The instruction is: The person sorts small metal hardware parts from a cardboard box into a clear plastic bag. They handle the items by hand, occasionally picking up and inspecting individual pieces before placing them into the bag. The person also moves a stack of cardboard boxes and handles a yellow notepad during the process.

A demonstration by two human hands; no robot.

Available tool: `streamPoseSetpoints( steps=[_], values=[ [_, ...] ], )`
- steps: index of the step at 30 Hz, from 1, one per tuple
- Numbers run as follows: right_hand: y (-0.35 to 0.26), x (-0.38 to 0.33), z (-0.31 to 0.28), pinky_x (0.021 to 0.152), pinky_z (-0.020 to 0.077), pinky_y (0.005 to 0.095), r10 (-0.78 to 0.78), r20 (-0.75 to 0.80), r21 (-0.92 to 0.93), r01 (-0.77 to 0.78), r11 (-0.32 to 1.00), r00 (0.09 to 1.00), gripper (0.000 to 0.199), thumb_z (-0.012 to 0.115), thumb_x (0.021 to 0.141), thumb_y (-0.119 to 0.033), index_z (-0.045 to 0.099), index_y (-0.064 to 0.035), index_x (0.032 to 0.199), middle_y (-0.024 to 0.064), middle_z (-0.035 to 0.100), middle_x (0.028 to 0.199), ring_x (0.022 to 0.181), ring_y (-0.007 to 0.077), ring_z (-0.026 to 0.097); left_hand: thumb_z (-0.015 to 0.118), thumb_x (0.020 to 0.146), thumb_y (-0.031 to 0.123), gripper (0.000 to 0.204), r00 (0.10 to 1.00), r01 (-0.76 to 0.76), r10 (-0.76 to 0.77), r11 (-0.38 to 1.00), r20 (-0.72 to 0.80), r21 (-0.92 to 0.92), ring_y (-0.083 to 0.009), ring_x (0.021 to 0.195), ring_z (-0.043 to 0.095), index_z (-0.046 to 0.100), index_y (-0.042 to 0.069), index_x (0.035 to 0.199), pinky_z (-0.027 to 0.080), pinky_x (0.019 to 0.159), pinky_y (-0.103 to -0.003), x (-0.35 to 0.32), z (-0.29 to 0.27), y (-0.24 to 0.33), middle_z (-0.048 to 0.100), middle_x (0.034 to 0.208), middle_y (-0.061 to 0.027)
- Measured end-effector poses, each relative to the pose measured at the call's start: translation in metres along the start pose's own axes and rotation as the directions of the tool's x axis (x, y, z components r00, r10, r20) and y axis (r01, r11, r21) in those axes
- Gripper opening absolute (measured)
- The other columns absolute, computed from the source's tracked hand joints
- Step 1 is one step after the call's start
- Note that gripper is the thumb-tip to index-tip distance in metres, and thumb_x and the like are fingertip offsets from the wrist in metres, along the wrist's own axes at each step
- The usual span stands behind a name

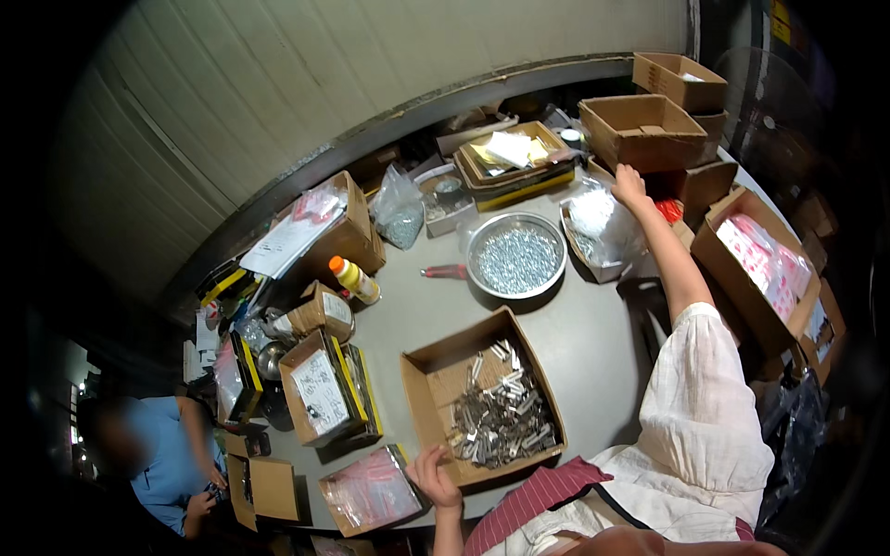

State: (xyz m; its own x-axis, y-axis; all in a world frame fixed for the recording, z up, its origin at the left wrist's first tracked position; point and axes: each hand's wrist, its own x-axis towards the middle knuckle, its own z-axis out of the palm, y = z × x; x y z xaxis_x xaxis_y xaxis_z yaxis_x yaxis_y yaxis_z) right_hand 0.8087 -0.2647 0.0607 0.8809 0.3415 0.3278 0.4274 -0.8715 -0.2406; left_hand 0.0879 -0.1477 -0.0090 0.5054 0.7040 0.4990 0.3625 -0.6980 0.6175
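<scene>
Two hands work at opposite ends of a grey table (593,343). At six o'clock the left hand (434,475) rests with its fingers curled on the near corner of an open cardboard box of metal clips (484,394); the box's long axis runs from six toward twelve o'clock, tilted slightly left, and the clips lie heaped at its near right. At one o'clock the right hand (629,185) reaches far out, fingers bent onto a clear plastic bag (604,225) in a small carton; whether they pinch it I cannot tell. Between the hands sits a round metal pan of screws (516,255). Stacked brown cartons (644,130) crowd behind the bag.
</scene>
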Motion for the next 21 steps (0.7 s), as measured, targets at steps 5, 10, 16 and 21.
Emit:
streamPoseSetpoints(
  steps=[5, 10, 16, 21],
  values=[
    [-0.004, 0.024, 0.025, 0.097, 0.0490, 0.0484, 0.027, 0.209, -0.032, -0.021, 0.999, 0.977, 0.033, 0.059, 0.085, -0.017, 0.069, -0.0001, 0.113, 0.0237, 0.068, 0.118, 0.116, 0.0376, 0.063, 0.047, 0.076, 0.013, 0.026, 0.999, 0.045, -0.045, 0.999, -0.013, 0.024, -0.0326, 0.102, 0.052, 0.070, 0.003, 0.086, 0.038, 0.097, -0.042, -0.002, 0.001, 0.000, 0.066, 0.106, -0.0146],
    [-0.005, 0.023, -0.015, 0.079, 0.0526, 0.0478, -0.448, 0.005, 0.034, 0.447, 0.894, 0.894, 0.021, 0.059, 0.070, -0.010, 0.072, -0.0049, 0.086, 0.0182, 0.069, 0.085, 0.087, 0.0390, 0.065, 0.048, 0.077, 0.016, 0.024, 0.995, 0.096, -0.095, 0.995, -0.042, 0.019, -0.0344, 0.101, 0.052, 0.068, 0.004, 0.081, 0.037, 0.096, -0.044, -0.006, 0.003, 0.001, 0.067, 0.104, -0.0162],
    [-0.012, -0.013, -0.124, 0.081, 0.0501, 0.0441, -0.585, -0.470, 0.132, 0.708, 0.693, 0.661, 0.020, 0.061, 0.071, -0.005, 0.067, -0.0065, 0.090, 0.0132, 0.068, 0.088, 0.087, 0.0343, 0.060, 0.047, 0.077, 0.012, 0.025, 1.000, 0.005, -0.005, 1.000, 0.005, 0.012, -0.0343, 0.101, 0.051, 0.068, 0.003, 0.086, 0.037, 0.097, -0.043, 0.001, 0.003, 0.000, 0.065, 0.107, -0.0160],
    [-0.036, -0.064, -0.229, 0.085, 0.0506, 0.0382, -0.655, -0.590, 0.126, 0.855, 0.503, 0.472, 0.032, 0.058, 0.076, 0.005, 0.069, 0.0006, 0.106, 0.0120, 0.068, 0.088, 0.092, 0.0287, 0.062, 0.048, 0.079, 0.010, 0.025, 0.995, -0.096, 0.095, 0.995, 0.027, 0.036, -0.0366, 0.101, 0.054, 0.070, 0.003, 0.089, 0.040, 0.094, -0.043, 0.005, 0.004, -0.006, 0.066, 0.109, -0.0167]
  ],
)
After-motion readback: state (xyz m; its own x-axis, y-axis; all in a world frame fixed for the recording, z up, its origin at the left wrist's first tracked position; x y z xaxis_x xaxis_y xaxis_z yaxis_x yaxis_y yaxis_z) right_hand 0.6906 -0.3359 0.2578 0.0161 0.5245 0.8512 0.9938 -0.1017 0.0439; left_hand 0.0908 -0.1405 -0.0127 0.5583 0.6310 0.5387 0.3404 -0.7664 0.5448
